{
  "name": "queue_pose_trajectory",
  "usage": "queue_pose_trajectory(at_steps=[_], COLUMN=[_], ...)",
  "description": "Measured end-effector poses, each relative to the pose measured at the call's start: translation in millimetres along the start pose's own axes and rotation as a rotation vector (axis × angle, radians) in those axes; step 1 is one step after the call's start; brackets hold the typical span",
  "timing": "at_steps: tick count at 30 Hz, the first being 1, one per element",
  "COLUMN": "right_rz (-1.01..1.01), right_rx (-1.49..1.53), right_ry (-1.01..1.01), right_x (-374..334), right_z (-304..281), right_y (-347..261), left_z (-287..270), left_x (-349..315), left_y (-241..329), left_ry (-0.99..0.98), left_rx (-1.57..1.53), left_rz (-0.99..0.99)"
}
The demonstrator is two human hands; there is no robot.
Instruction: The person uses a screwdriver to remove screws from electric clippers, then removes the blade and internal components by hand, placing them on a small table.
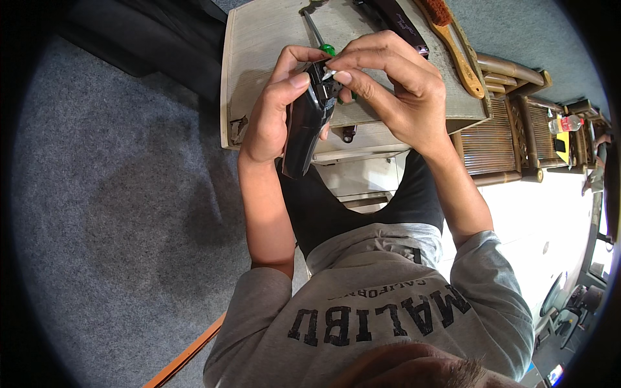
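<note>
My left hand (266,115) is wrapped round a black hair clipper (303,143), its thumb near the blade end and the body slanting down toward me. At that end my right hand (411,90) pinches a small white piece (328,75) between thumb and fingertips. The piece touches or sits just over the clipper's opened-looking head; the fingers partly hide it. Just beyond the hands, a screwdriver (313,27) with a green handle lies on the wooden tabletop (259,39).
A second dark clipper (396,21) lies at the back of the tabletop. Along its right edge rests a wooden-handled brush (462,61) with reddish bristles. Bamboo chairs (488,145) stand to the right, one holding a bottle (566,124). A dark cloth (149,45) hangs at far left.
</note>
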State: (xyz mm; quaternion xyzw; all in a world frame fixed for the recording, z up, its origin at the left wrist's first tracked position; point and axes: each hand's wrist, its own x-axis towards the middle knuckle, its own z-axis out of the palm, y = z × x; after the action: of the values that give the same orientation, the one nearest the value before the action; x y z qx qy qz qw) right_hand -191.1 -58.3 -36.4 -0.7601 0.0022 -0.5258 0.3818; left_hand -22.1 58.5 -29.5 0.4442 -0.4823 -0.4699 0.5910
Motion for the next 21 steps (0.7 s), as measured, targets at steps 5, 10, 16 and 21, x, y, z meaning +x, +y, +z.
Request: queue_pose_trajectory(at_steps=[5,10,16,21], right_rz=[0.024,0.011,0.006,0.041], right_rx=[-0.007,-0.026,0.034,0.056], right_ry=[-0.009,-0.014,-0.021,-0.008], right_x=[-0.6,0.1,-1.8,-1.9], right_z=[-0.3,0.0,-0.8,1.0], right_y=[-1.7,-1.3,1.8,1.4], left_z=[-0.3,0.7,3.3,0.5], left_x=[0.1,0.5,1.0,1.5], left_y=[-0.3,-1.2,-2.9,-4.5], left_ry=[0.0,-0.007,0.02,0.005], left_rx=[-0.01,-0.017,-0.071,-0.057], left_rz=[0.003,0.007,0.045,0.03])
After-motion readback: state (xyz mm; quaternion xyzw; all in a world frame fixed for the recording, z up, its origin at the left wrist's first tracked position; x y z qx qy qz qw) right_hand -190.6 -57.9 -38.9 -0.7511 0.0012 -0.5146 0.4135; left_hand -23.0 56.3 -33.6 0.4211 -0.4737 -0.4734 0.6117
